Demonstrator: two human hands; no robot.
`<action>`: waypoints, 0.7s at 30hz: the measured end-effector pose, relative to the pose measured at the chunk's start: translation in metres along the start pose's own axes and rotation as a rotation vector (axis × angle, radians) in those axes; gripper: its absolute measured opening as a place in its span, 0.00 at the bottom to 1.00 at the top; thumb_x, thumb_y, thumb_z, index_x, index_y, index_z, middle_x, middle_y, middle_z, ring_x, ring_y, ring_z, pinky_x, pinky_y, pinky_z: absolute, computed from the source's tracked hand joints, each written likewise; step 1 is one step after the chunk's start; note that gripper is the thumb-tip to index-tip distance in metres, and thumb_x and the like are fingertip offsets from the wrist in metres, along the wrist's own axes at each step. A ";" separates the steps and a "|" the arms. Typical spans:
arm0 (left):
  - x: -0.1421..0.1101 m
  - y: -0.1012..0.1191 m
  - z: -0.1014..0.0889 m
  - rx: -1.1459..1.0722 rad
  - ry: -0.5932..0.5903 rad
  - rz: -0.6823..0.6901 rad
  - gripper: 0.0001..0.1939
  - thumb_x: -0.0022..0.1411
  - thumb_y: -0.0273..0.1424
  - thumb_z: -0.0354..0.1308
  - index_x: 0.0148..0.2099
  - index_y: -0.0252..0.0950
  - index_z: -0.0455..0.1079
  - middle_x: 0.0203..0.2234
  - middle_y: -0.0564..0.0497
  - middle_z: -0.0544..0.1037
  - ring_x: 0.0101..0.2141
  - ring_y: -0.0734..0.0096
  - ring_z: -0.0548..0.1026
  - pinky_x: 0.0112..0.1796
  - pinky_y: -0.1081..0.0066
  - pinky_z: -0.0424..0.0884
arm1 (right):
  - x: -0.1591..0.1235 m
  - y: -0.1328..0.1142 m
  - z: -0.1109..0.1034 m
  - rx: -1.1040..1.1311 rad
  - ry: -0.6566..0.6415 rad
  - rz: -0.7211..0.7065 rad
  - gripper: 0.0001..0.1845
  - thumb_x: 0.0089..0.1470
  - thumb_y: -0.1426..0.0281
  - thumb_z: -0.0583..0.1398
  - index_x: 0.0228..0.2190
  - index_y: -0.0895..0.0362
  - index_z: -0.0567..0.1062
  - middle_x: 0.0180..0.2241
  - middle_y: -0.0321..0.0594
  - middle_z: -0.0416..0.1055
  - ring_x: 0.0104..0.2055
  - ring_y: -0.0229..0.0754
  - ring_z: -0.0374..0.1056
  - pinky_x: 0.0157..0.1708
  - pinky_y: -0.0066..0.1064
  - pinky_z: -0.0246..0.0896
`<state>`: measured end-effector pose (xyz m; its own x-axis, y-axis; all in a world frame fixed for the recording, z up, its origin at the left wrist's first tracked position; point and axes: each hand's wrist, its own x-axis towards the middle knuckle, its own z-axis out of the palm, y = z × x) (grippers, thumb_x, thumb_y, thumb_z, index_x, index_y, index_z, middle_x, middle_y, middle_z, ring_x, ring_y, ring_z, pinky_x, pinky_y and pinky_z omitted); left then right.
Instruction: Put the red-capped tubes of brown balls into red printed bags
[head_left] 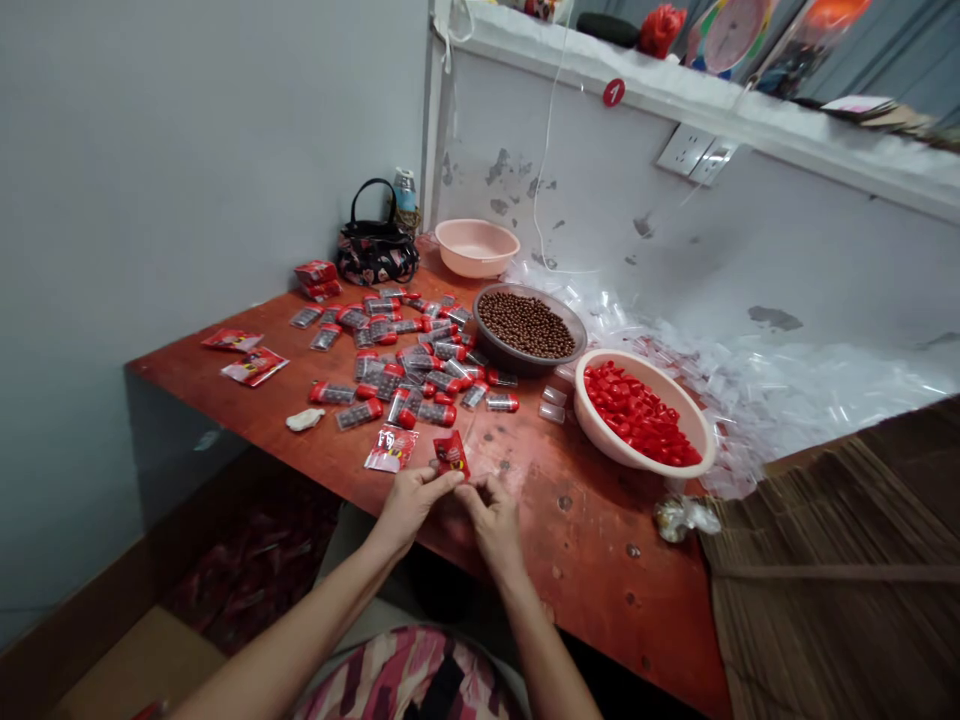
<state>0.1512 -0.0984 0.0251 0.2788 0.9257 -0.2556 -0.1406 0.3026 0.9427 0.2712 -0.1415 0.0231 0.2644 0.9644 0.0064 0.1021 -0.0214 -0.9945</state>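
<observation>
A small red printed packet [451, 453] is held upright near the table's front edge. My left hand [412, 500] pinches its lower edge between thumb and fingers. At the same edge, close beside it, my right hand [493, 515] is also closed on the packet. Just left of it a red and white packet [391, 448] lies flat on the table. Beyond my hands is a spread of clear tubes with red caps [360, 413], filled with dark pieces. A crumpled white scrap [305, 420] lies farther left.
Farther back stand a grey bowl [487, 350] of brown balls, a pale bowl [697, 430] of red caps and a pink basin [476, 262]. Clear plastic tubes [795, 390] are heaped along the wall. A black handbag [377, 255] sits at the back left, stacked cardboard [840, 560] at right.
</observation>
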 end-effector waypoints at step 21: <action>-0.007 0.010 0.002 -0.357 -0.030 -0.114 0.10 0.46 0.35 0.60 0.25 0.31 0.70 0.16 0.54 0.72 0.17 0.77 0.67 0.21 0.75 0.62 | -0.015 0.006 0.005 0.288 -0.091 0.184 0.11 0.46 0.65 0.58 0.30 0.60 0.69 0.22 0.35 0.69 0.20 0.34 0.64 0.21 0.25 0.60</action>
<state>0.1500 -0.1023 0.0369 0.3386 0.8762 -0.3429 -0.4279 0.4680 0.7733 0.2631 -0.1550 0.0164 0.1656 0.9710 -0.1724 -0.2172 -0.1346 -0.9668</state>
